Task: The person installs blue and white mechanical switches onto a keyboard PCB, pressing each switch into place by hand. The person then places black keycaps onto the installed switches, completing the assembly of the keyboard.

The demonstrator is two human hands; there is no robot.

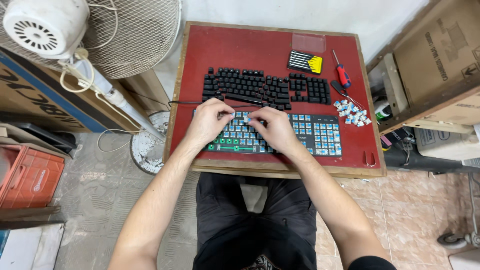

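A black keyboard base (320, 135) with bare blue switches lies at the near edge of a red table top (260, 47). Both my hands rest on its left half. My left hand (207, 122) has its fingers curled down onto the upper switch rows. My right hand (272, 127) pinches at a switch near the middle, fingertips close to those of the left. Whether a small tool or part sits between the fingers is hidden. Behind the base, the removed black keycaps (265, 86) lie laid out in keyboard order.
A pile of loose blue switches (352, 112), a red-handled screwdriver (342, 74), a yellow-and-black bit set (305, 62) and a wire puller (369, 160) lie on the table's right side. A white fan (75, 35) stands left; cardboard boxes (440, 60) right.
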